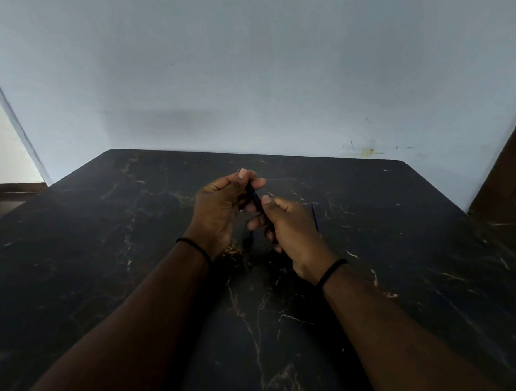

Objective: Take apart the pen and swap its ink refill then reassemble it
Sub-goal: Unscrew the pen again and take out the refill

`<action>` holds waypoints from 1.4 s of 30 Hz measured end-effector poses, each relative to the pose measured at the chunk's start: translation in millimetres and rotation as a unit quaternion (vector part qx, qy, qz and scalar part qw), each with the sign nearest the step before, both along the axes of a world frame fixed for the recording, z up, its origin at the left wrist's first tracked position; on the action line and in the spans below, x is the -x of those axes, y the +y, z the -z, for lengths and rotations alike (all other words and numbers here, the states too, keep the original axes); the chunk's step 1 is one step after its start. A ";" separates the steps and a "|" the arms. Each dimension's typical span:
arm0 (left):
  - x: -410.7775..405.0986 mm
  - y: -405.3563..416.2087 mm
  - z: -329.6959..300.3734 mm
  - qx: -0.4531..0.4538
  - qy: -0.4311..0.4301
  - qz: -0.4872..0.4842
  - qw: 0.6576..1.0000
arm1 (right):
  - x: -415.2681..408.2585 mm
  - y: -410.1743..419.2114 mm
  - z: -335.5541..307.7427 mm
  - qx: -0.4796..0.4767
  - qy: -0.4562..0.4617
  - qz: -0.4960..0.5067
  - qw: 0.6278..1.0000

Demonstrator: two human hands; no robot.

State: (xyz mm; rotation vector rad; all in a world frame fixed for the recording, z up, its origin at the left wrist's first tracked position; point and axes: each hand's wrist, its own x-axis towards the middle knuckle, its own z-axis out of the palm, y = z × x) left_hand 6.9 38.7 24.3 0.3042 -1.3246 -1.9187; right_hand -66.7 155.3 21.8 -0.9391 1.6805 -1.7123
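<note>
Pen [254, 199], slim black cylinder, pinched between left hand [218, 210] and right hand [293, 232] over dark veined marble table [133, 265]

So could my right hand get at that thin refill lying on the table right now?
Probably not yet: the right hand grips the pen along with the left hand. The refill lies just beside it, unobstructed.

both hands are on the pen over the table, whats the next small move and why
Probably twist the two ends against each other. The left hand pinches the far end of the black pen, the right hand grips the near end, and the barrel between them looks unopened. A thin blue stick, perhaps a refill, lies beside the right hand.
</note>
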 end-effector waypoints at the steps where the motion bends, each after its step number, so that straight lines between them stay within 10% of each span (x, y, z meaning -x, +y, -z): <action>1: 0.2 0.1 -0.1 -0.001 0.002 0.002 1.000 | 0.2 -0.2 0.9 -0.003 0.012 0.002 1.000; 42: 2.0 4.1 -1.5 0.020 -0.007 -0.032 0.999 | 3.1 -5.6 5.7 0.049 0.030 0.050 0.997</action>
